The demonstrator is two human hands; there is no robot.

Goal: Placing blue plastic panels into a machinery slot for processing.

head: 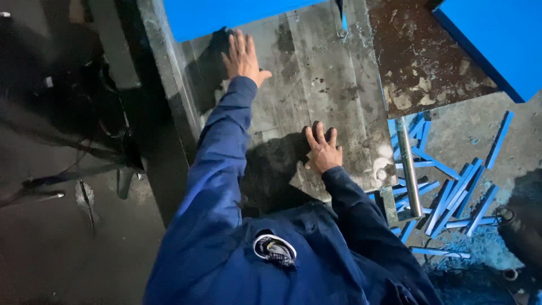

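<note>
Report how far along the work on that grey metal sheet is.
Done: many blue offcut strips already lie on the floor at the right. In hand: both hands press flat on the grey metal sheet, left hand far up near the blue panel, right hand near the sheet's front edge. Left: the sheet looks whole under the hands; nothing shows a cut in it.

— What colour is the tabletop (316, 85) under the fingers (240, 42)?
— Grey, with dark smudges.
— And the sleeve (220, 147) behind them?
— Dark blue. The sheet (226, 14) past the fingertips is bright blue. The strips (457, 192) right of them are light blue.
</note>
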